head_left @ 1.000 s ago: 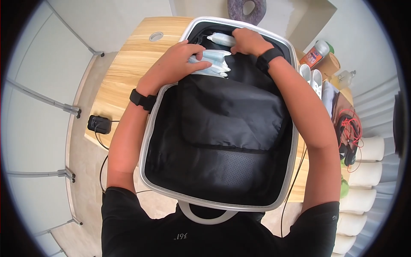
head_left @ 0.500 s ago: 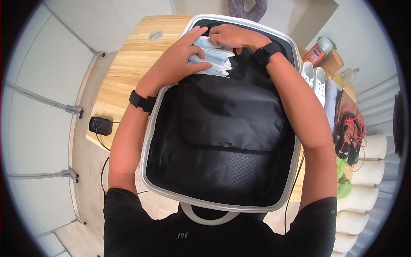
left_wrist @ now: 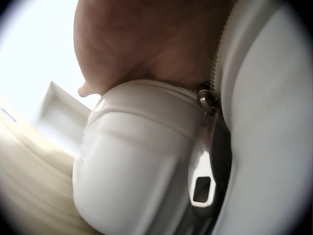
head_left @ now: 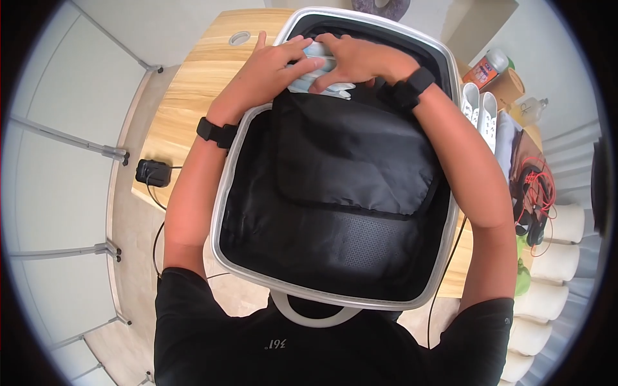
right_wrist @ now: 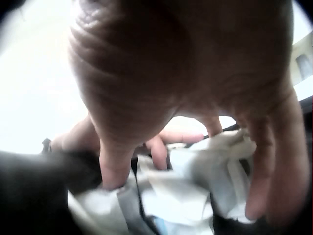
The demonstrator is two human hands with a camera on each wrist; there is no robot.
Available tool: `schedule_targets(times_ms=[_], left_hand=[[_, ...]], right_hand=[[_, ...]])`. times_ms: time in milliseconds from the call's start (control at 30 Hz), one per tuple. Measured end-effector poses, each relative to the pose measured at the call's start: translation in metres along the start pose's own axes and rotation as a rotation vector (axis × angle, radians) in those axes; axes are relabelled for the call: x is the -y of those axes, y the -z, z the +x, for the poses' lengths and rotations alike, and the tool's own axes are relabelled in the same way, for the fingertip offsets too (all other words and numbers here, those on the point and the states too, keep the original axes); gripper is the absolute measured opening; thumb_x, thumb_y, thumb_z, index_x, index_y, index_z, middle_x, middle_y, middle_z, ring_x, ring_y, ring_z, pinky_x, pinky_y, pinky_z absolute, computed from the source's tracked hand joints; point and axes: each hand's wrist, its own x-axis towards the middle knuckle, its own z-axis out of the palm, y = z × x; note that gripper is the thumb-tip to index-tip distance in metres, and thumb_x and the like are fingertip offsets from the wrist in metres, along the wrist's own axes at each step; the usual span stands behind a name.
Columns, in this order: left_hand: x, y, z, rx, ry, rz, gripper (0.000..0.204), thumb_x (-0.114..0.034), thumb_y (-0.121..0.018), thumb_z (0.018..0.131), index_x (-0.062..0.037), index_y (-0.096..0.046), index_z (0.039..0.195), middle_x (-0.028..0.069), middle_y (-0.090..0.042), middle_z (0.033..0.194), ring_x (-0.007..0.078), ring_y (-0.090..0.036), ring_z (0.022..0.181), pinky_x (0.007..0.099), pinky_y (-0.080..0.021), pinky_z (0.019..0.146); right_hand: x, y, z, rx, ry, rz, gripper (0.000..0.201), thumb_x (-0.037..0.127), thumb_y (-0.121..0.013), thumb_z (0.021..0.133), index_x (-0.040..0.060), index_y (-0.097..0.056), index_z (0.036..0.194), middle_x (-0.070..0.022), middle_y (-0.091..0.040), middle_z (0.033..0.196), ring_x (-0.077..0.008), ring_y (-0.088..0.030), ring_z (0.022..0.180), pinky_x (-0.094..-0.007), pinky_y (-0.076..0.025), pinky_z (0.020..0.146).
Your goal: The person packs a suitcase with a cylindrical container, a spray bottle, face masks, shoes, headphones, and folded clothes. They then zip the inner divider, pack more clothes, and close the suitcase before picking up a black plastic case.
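Observation:
A white suitcase [head_left: 224, 193] with a black lining lies open. Near its far left corner is a pile of pale blue and white face masks [head_left: 335, 92]. My left hand [head_left: 262, 72] reaches over the left rim, its fingers spread on the masks and its thumb lying across them. My right hand [head_left: 368, 61] is over the same pile, thumb on the near side and fingers on the far side. In the right wrist view its fingers point down around the masks [right_wrist: 176, 196]. A black fabric flap [head_left: 354, 154] lies just nearer. The left wrist view shows a metal zipper pull [left_wrist: 201, 181] below the palm.
The suitcase overlaps a wooden table [head_left: 193, 109]. Along the right stand a spray can [head_left: 486, 67], white shoes [head_left: 479, 112], a clear bottle [head_left: 532, 110], folded clothes [head_left: 508, 135] and a red cable [head_left: 539, 183]. A black box with a cord [head_left: 153, 172] sits at the left.
My right hand has moved left from a mask bundle at the far side onto the pile. That bundle now lies with the others. My left hand has shifted slightly farther over the pile.

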Motion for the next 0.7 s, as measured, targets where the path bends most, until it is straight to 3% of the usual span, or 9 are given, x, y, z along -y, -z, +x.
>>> schedule_targets(times_ms=[33, 100, 133, 200, 300, 433, 500, 633, 700], left_hand=[[0.004, 0.002, 0.001, 0.002, 0.002, 0.003, 0.033, -0.035, -0.063, 0.099, -0.0041, -0.073, 0.099, 0.0143, -0.063, 0.141, 0.0305, -0.058, 0.130, 0.0566, -0.020, 0.124], [0.012, 0.007, -0.001, -0.210, -0.135, 0.053, 0.035, -0.034, -0.065, 0.099, -0.0014, -0.075, 0.091, 0.0105, -0.073, 0.101, 0.0288, -0.064, 0.113, 0.0504, -0.038, 0.113], [0.003, 0.016, -0.002, -0.209, -0.133, 0.055, 0.035, -0.034, -0.065, 0.099, -0.0014, -0.075, 0.091, 0.0105, -0.073, 0.101, 0.0288, -0.064, 0.113, 0.0504, -0.038, 0.113], [-0.012, 0.032, -0.005, -0.194, -0.087, 0.003, 0.042, -0.035, -0.065, 0.099, 0.0024, -0.072, 0.080, 0.0116, -0.067, 0.076, 0.0263, -0.064, 0.090, 0.0420, -0.049, 0.086], [-0.018, 0.027, -0.006, -0.068, 0.060, -0.159, 0.046, -0.035, -0.067, 0.099, 0.0052, -0.068, 0.076, 0.0137, -0.059, 0.062, 0.0255, -0.057, 0.067, 0.0406, -0.043, 0.062], [-0.024, 0.024, -0.004, -0.103, -0.082, 0.006, 0.050, -0.037, -0.068, 0.098, 0.0064, -0.065, 0.073, 0.0147, -0.053, 0.057, 0.0267, -0.052, 0.054, 0.0401, -0.043, 0.057], [-0.033, 0.031, -0.006, 0.092, 0.278, -0.107, 0.046, -0.036, -0.070, 0.096, 0.0054, -0.069, 0.077, 0.0104, -0.055, 0.060, 0.0199, -0.047, 0.059, 0.0337, -0.039, 0.057], [-0.027, 0.021, -0.004, 0.067, 0.131, 0.033, 0.046, -0.038, -0.072, 0.094, 0.0047, -0.069, 0.077, 0.0086, -0.049, 0.054, 0.0187, -0.040, 0.051, 0.0351, -0.036, 0.054], [-0.026, 0.021, -0.004, 0.075, 0.149, 0.062, 0.048, -0.040, -0.073, 0.093, 0.0040, -0.069, 0.073, 0.0145, -0.054, 0.055, 0.0259, -0.051, 0.050, 0.0387, -0.041, 0.054]], right_hand=[[0.000, -0.005, 0.001, -0.056, -0.011, -0.008, 0.118, 0.056, -0.085, 0.066, 0.0086, -0.030, 0.159, -0.0215, -0.061, 0.118, -0.0331, -0.069, 0.085, -0.0408, -0.061, 0.058], [-0.002, -0.007, 0.002, -0.111, -0.020, -0.017, 0.118, 0.059, -0.085, 0.066, 0.0087, -0.031, 0.158, -0.0230, -0.058, 0.123, -0.0352, -0.069, 0.085, -0.0411, -0.061, 0.057], [-0.003, -0.006, 0.002, -0.093, -0.010, 0.006, 0.117, 0.059, -0.085, 0.066, 0.0087, -0.032, 0.157, -0.0237, -0.056, 0.125, -0.0370, -0.069, 0.084, -0.0414, -0.060, 0.056], [-0.004, -0.005, 0.000, -0.077, -0.002, 0.032, 0.116, 0.060, -0.085, 0.066, 0.0088, -0.033, 0.156, -0.0245, -0.054, 0.127, -0.0389, -0.069, 0.083, -0.0417, -0.060, 0.056], [-0.002, -0.007, -0.001, -0.070, -0.011, 0.020, 0.113, 0.060, -0.084, 0.068, 0.0087, -0.034, 0.155, -0.0240, -0.055, 0.124, -0.0388, -0.069, 0.082, -0.0421, -0.060, 0.056], [-0.003, -0.007, 0.001, -0.104, 0.016, -0.014, 0.110, 0.061, -0.084, 0.068, 0.0092, -0.035, 0.152, -0.0244, -0.055, 0.121, -0.0361, -0.067, 0.077, -0.0414, -0.058, 0.054], [-0.005, -0.010, 0.000, -0.114, 0.020, -0.016, 0.109, 0.062, -0.084, 0.068, 0.0093, -0.036, 0.151, -0.0247, -0.056, 0.120, -0.0351, -0.067, 0.075, -0.0412, -0.058, 0.053], [-0.004, -0.010, 0.003, -0.108, 0.001, 0.015, 0.109, 0.063, -0.084, 0.068, 0.0076, -0.037, 0.150, -0.0228, -0.057, 0.114, -0.0319, -0.066, 0.070, -0.0412, -0.057, 0.052], [-0.003, -0.008, 0.004, -0.081, -0.015, 0.031, 0.109, 0.063, -0.084, 0.068, 0.0070, -0.038, 0.149, -0.0215, -0.058, 0.110, -0.0309, -0.066, 0.069, -0.0412, -0.057, 0.052]])
